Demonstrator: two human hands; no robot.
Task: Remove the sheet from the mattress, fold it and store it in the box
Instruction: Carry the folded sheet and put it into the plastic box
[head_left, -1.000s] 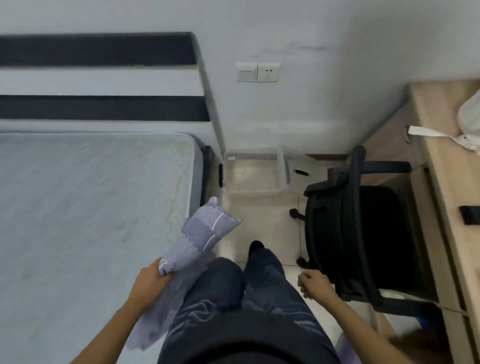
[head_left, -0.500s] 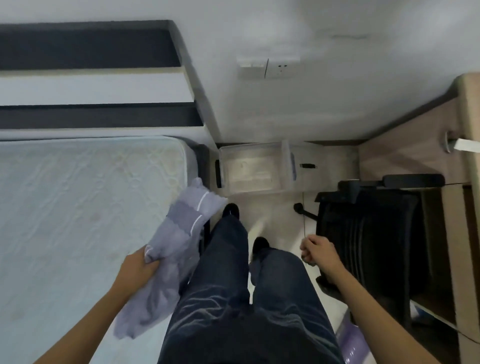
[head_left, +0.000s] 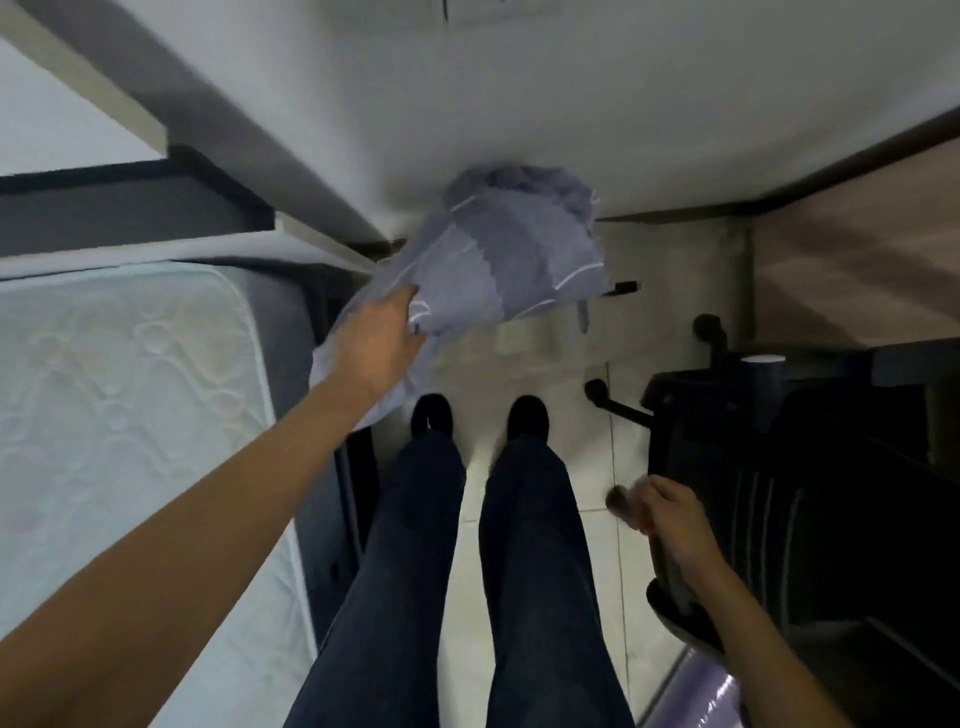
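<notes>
Left hand (head_left: 378, 345): reaches forward at the end of an outstretched arm. Its fingers are curled into the sheet (head_left: 498, 254) and grip the bundle at its lower left part.
Sheet: a bunched grey-blue bundle with thin white lines. It hangs in the air in front of the person, past the foot corner of the mattress (head_left: 130, 415) and above the floor by the wall (head_left: 519, 104). A loose tail hangs below the hand.
Box (head_left: 511, 338): mostly hidden behind the bundle. Only a pale, see-through strip shows just under the cloth, on the floor against the wall.
Right hand (head_left: 670, 519): low at the person's side, just beside the chair (head_left: 805, 493). The fingers are curled. A dark, blurred shape sits at the fingertips, and I cannot tell whether the hand holds it.
Mattress: bare, white and quilted, at the left. Its corner lies near the left hand.
Bed frame (head_left: 332, 467): a dark side panel between the mattress and the legs.
Legs (head_left: 415, 571): in dark trousers, standing side by side. The black shoes (head_left: 431, 415) point toward the box.
Floor (head_left: 540, 519): pale tiles between the bed and the chair.
Chair: black, on casters, at the right. One caster arm reaches toward the shoes.
Desk (head_left: 857, 249): a wooden side panel at the upper right, beyond the chair.
</notes>
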